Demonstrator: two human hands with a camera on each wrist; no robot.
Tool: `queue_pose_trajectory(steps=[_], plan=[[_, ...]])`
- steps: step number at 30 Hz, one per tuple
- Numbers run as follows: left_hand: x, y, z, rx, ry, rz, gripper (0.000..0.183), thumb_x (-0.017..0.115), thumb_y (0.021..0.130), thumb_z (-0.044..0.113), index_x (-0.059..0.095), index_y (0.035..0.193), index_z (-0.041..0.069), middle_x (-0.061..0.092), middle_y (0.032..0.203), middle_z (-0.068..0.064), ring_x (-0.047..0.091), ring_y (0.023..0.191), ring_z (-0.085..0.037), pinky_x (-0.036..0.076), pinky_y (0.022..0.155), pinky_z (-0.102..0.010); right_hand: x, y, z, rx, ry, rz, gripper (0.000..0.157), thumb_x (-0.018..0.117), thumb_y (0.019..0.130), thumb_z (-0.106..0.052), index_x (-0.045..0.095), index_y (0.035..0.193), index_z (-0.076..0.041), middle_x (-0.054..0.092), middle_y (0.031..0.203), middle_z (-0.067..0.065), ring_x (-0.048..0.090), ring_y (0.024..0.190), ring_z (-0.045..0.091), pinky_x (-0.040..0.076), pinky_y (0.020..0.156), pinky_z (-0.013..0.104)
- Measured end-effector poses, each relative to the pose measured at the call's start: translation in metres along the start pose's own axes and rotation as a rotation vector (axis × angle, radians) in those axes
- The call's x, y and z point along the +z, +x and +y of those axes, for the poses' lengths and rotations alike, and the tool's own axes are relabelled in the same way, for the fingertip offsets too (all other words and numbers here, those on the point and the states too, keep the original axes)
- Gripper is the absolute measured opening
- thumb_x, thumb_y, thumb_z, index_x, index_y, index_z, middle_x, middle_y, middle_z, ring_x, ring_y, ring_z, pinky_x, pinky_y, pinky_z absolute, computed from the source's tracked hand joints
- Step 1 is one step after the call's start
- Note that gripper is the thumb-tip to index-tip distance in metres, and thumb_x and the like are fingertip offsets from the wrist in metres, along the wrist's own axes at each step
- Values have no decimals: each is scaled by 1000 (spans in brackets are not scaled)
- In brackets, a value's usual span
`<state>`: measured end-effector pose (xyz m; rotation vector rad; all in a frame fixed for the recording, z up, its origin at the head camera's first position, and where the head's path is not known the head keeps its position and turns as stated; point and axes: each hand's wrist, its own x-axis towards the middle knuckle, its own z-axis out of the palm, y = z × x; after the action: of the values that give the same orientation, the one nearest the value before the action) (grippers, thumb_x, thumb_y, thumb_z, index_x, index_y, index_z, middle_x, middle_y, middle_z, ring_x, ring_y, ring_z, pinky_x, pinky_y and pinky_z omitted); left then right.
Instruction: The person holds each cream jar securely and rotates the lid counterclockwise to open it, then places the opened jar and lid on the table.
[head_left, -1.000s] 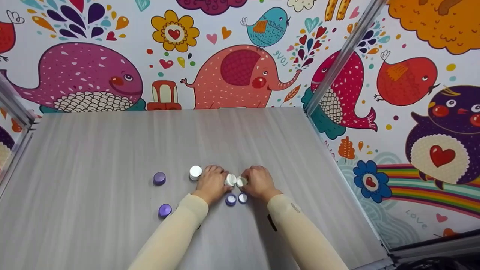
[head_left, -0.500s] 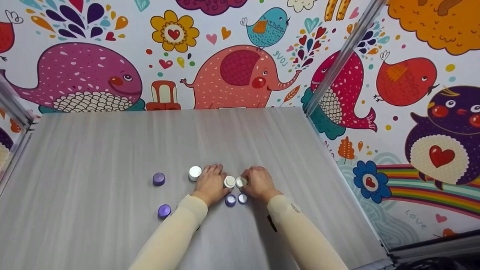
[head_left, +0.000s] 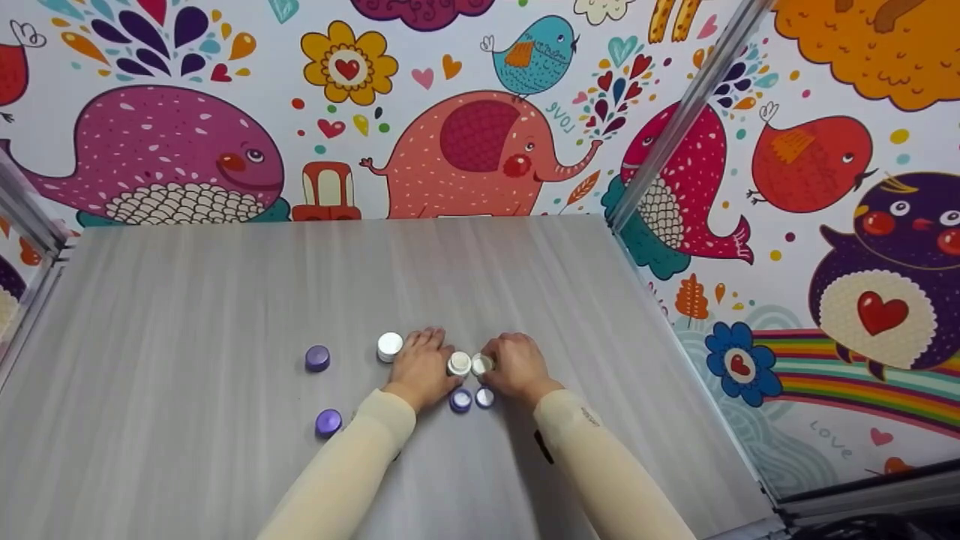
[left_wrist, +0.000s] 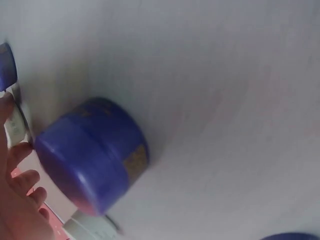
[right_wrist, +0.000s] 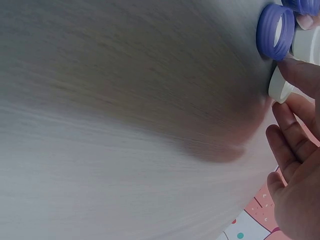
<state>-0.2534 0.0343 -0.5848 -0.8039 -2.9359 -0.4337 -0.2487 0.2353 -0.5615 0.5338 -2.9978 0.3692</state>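
Note:
My left hand (head_left: 424, 369) grips a small white jar (head_left: 459, 364) without its lid, standing on the table. Just to its right, my right hand (head_left: 517, 365) pinches a white lid (head_left: 482, 365) between thumb and index finger, its hollow side facing up. In the right wrist view this lid (right_wrist: 280, 87) sits low by the table, its other fingers loosely bent. On the near side of these stand an uncapped purple jar (head_left: 460, 400) and a purple lid (head_left: 484, 397), hollow side up. A capped white jar (head_left: 389, 347) is left of my left hand.
Two capped purple jars stand further left: a farther one (head_left: 317, 358) and a nearer one (head_left: 328, 424) beside my left sleeve. The grey table (head_left: 225, 300) meets a cartoon-printed wall (head_left: 337, 150) at the back and another at the right.
The white jar in my left hand has shifted slightly left and toward me, and its top now looks more level. My right hand and the white lid have hardly moved.

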Motion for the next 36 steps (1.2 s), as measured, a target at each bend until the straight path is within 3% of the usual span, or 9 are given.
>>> queue_pose_trajectory(steps=[9,20,23,31,36], plan=[[-2,-2,0,-15,0,-15,58,74,83,45,66,124,5,53,142,-19,43,136,-34,26,113,-45,-1,2,-1,14,4,-19,26,86,67,-23,76,89,-12,67,83,1,62,83,23,47,87,42],[-18,-14,-10,19,-24,18,59,71,79,26,61,131,0,55,140,-17,45,134,-33,27,112,-45,-2,2,1,25,-3,-67,30,86,69,-24,75,93,-10,67,86,0,63,88,25,44,96,45],[-26,-21,-17,14,-37,60,56,70,81,24,61,131,0,57,138,-17,47,132,-33,28,112,-46,-2,1,3,19,3,-71,29,85,69,-23,75,93,-10,67,86,1,62,88,26,43,96,46],[-40,-48,-49,-34,-64,249,49,72,79,20,64,123,0,66,119,-14,56,117,-33,34,106,-46,-4,-1,1,-6,-38,-48,28,81,69,-22,75,92,-10,68,86,3,64,88,28,45,94,46],[-43,-65,-65,-84,-76,301,50,75,77,16,63,122,-2,66,115,-16,57,113,-35,35,105,-49,-5,1,-2,-3,-47,-66,30,82,68,-23,74,93,-9,68,86,3,64,88,28,44,95,46]])
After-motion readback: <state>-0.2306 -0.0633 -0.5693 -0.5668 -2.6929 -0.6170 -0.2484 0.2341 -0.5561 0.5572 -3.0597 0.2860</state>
